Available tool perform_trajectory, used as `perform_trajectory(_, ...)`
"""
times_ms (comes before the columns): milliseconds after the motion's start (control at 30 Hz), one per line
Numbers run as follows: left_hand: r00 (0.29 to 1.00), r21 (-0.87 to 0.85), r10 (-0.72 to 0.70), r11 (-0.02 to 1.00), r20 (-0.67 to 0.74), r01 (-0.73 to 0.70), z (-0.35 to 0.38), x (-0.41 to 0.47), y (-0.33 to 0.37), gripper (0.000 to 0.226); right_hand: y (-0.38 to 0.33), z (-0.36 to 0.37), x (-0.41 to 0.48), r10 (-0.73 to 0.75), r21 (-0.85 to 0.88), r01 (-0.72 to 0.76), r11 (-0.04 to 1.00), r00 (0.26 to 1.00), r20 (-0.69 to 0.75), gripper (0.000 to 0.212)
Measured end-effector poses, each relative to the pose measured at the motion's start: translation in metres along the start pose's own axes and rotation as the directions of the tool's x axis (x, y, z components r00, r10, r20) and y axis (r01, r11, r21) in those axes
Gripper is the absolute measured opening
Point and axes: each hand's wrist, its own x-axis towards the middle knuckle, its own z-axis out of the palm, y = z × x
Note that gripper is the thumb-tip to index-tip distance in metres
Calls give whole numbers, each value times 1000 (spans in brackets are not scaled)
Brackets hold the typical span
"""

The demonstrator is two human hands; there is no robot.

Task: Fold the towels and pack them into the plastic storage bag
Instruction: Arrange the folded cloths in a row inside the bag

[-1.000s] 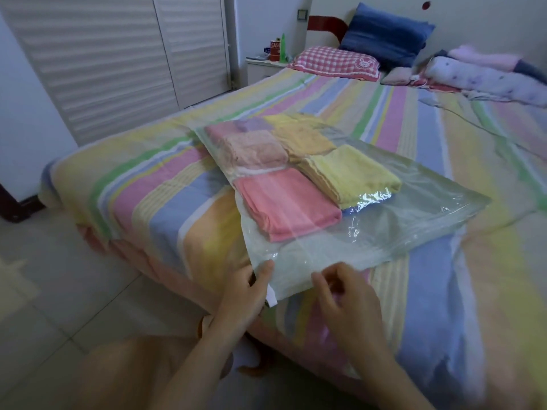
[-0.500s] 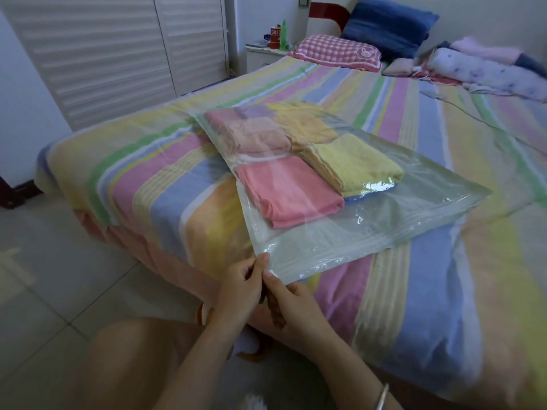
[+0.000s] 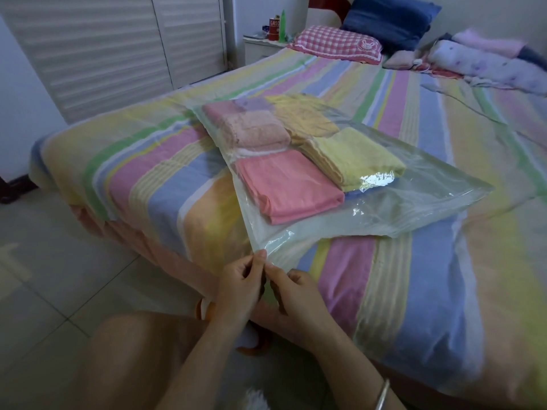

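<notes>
A clear plastic storage bag (image 3: 399, 208) lies on the striped bed with folded towels inside. A pink towel (image 3: 287, 187) is nearest me, a pale yellow towel (image 3: 355, 155) lies to its right, and a salmon towel (image 3: 254, 131) and a darker yellow towel (image 3: 302, 113) lie behind them. My left hand (image 3: 239, 284) and my right hand (image 3: 291, 291) meet at the bag's near left corner. Both pinch the bag's open edge between thumb and fingers, over the bed's edge.
The striped bed (image 3: 414, 285) fills the right and middle. A checked pillow (image 3: 334, 44), a blue cushion (image 3: 390, 19) and bundled bedding (image 3: 488, 63) lie at its head. A nightstand (image 3: 260, 45) with bottles stands beside slatted closet doors (image 3: 118, 48). Tiled floor (image 3: 44, 276) lies on the left.
My right hand has moved left along the bag's near edge and joined my left hand at the corner. Both now pinch the edge together. The view has tilted down slightly.
</notes>
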Motion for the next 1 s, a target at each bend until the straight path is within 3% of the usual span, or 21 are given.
perform_trajectory(100,1000,-36,-7,999,-25,6,0,0,1,47,-2,-5,-3,-97,-259,109,960,993,59,34)
perform_trajectory(200,1000,-47,3,999,-15,-3,1,-5,-1,37,-3,-4,-5,-79,-213,87,973,996,48,54)
perform_trajectory(300,999,-57,21,998,30,-19,1,-6,-1,38,-6,-2,-7,-31,-167,38,985,998,47,60)
perform_trajectory(467,998,49,23,998,59,-26,-5,1,-1,47,-6,-1,-1,47,-48,-49,998,997,-54,51)
perform_trajectory(733,991,-25,-25,999,134,29,-6,-1,0,55,-9,-16,4,42,29,-37,999,984,-174,46)
perform_trajectory(867,982,-75,-89,992,166,103,-9,0,5,54,-11,-22,7,15,-35,-20,999,988,-151,41)
perform_trajectory(1000,971,-196,-201,955,132,224,-4,-7,9,58,-11,-20,4,65,13,-64,998,992,-113,45)
